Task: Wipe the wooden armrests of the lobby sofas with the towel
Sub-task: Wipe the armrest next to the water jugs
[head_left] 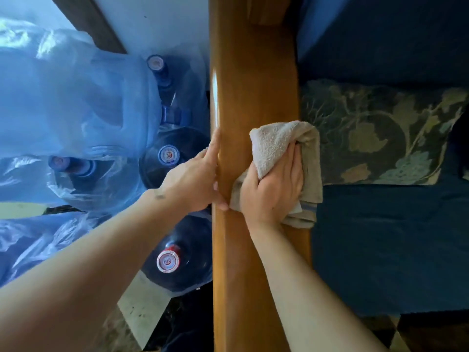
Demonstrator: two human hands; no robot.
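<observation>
A long wooden armrest (251, 85) runs from the top of the view down to the bottom edge, glossy and orange-brown. My right hand (274, 184) holds a folded beige towel (276, 141) bunched in its fingers and presses it on the armrest's right half. My left hand (196, 179) rests against the armrest's left edge, its fingers straight along the side and its thumb on top near the towel.
Right of the armrest lies the dark blue sofa seat (380, 237) with a floral cushion (380, 133). Left of it stand several large water bottles (175, 262), some wrapped in clear plastic (76, 110), close against the armrest.
</observation>
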